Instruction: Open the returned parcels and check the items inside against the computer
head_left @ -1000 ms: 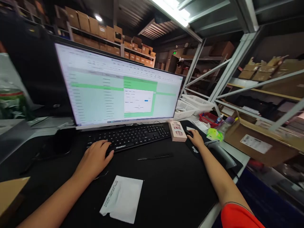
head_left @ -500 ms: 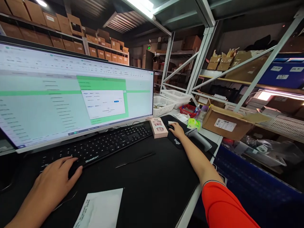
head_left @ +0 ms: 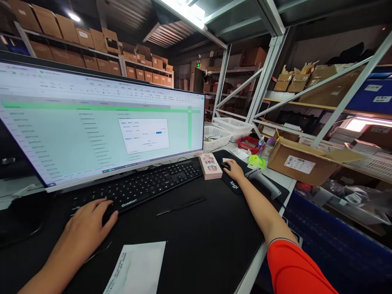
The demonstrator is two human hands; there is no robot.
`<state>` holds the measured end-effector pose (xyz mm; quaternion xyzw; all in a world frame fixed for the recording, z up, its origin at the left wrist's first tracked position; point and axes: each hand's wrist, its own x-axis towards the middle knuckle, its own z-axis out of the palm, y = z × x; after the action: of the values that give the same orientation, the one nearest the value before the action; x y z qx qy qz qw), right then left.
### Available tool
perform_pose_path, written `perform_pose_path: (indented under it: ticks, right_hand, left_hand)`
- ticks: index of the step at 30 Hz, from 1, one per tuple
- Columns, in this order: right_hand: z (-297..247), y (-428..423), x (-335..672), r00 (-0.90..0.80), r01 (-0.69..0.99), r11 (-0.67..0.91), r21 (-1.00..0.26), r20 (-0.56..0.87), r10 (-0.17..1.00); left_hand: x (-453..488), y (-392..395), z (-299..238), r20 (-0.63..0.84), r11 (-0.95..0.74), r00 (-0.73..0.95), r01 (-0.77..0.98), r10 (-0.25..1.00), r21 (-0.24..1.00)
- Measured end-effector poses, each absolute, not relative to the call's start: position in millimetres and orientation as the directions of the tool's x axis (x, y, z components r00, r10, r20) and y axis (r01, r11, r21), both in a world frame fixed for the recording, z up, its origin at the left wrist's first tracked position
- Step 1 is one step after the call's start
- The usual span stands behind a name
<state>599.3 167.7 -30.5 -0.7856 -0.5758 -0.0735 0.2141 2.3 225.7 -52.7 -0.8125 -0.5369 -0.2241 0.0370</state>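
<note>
My left hand (head_left: 87,222) rests on the near left end of the black keyboard (head_left: 165,179), fingers stretched over the keys and thumb apart. On a dark mouse pad (head_left: 234,188), my right hand (head_left: 234,169) lies over a black computer mouse (head_left: 226,166), mostly covered by the fingers. A pale pink box (head_left: 211,167) stands between keyboard and mouse. Behind the keyboard, the monitor (head_left: 101,134) shows a spreadsheet with a small white window over it. A grey handheld scanner (head_left: 265,182) lies just right of my right forearm.
On the black desk mat lie a slim dark pen-like tool (head_left: 181,206) and a printed white paper (head_left: 137,267). White baskets (head_left: 216,139), a red basket (head_left: 247,143) and an open cardboard box (head_left: 301,161) line the desk's far right. Metal shelving (head_left: 254,81) rises behind.
The spreadsheet has changed: the green block is gone, and a green row and column now cross near the top right. The view has shifted slightly left. Both hands stay in place.
</note>
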Motion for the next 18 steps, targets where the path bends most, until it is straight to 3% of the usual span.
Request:
perform_pose_path:
  ticks: [18]
  right_hand:
    - [-33.2, 165.6, 599.4, 0.277, 0.955, -0.209, -0.212, 0.373, 0.886]
  left_hand:
    - [3.0, 222.2, -53.9, 0.412, -0.428, 0.337, 0.891, 0.847, 0.152]
